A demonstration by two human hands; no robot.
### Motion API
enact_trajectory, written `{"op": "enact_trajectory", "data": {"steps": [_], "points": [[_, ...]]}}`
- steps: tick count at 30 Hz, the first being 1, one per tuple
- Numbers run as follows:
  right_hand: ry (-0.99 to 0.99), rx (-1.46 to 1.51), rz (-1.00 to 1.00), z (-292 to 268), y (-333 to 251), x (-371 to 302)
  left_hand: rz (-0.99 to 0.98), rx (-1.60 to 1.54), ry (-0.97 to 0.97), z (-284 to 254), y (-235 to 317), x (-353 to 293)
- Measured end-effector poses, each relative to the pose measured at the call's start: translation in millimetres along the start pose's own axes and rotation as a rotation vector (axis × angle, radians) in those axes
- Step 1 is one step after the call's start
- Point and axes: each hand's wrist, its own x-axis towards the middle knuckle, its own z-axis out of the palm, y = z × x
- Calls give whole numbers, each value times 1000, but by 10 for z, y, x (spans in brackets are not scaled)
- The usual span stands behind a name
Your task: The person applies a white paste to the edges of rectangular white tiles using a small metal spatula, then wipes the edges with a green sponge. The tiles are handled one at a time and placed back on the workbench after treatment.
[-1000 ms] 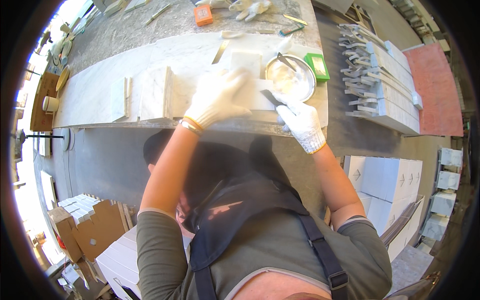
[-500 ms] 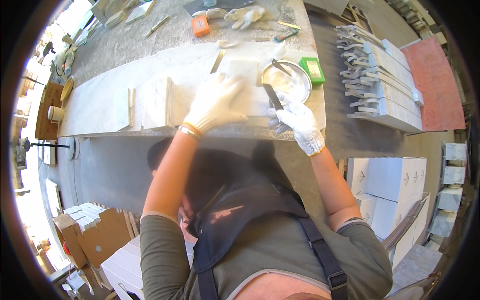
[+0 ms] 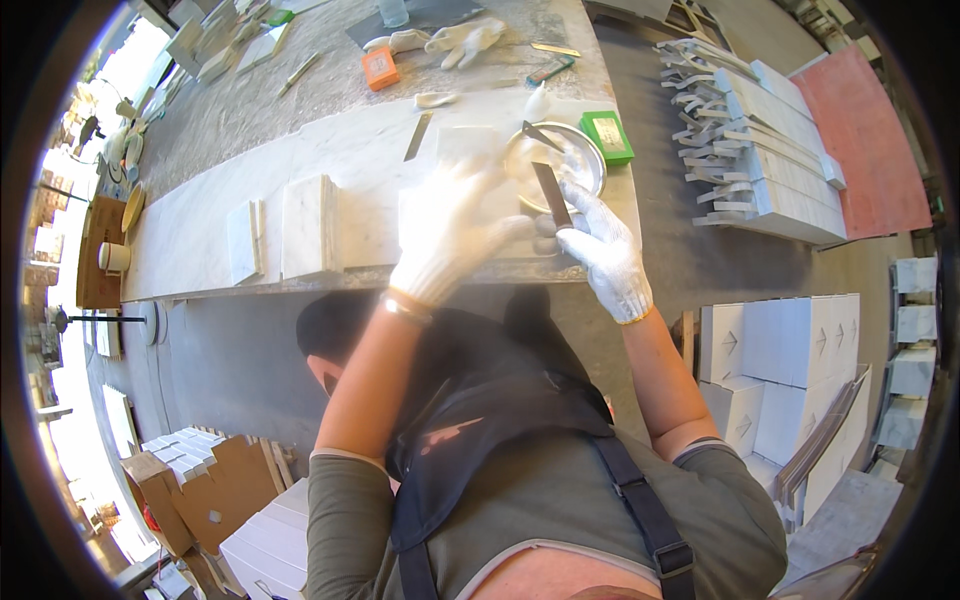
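Observation:
My right hand [image 3: 606, 255], in a white knitted glove, grips a dark flat scraper blade [image 3: 551, 192] that slants up toward a round tin. White paste coats the inside of the tin [image 3: 603, 172], and a second dark blade [image 3: 541, 135] rests in it. My left hand [image 3: 450, 240], also gloved, is over the pale marble slab near its front edge. Motion and glare blur its fingers, but they look stretched out, the thumb apart and pointing at the right hand. A pale square tile [image 3: 468, 143] lies just beyond it.
Marble tiles [image 3: 308, 228] stand left of my left hand, with a thinner pair [image 3: 243, 242] farther left. Behind lie a metal strip [image 3: 418, 136], an orange box [image 3: 380, 69] and loose gloves [image 3: 466, 42]. A green box [image 3: 607, 138] borders the tin. White cartons [image 3: 755, 340] are stacked at right.
My left hand has shifted right, closer to the scraper blade, and is still blurred. The right hand keeps its hold on the blade. The whole view has turned slightly.

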Motion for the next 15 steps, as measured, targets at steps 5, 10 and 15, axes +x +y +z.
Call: {"op": "enact_trajectory", "data": {"steps": [5,10,15], "points": [[106,-113,-100,3,-51,-167,-50,-113,-22,307,399,115],[178,-13,9,-147,-227,-487,0,-122,217,450,488,136],[282,89,6,-359,-211,-640,-12,-217,117,513,627,14]]}}
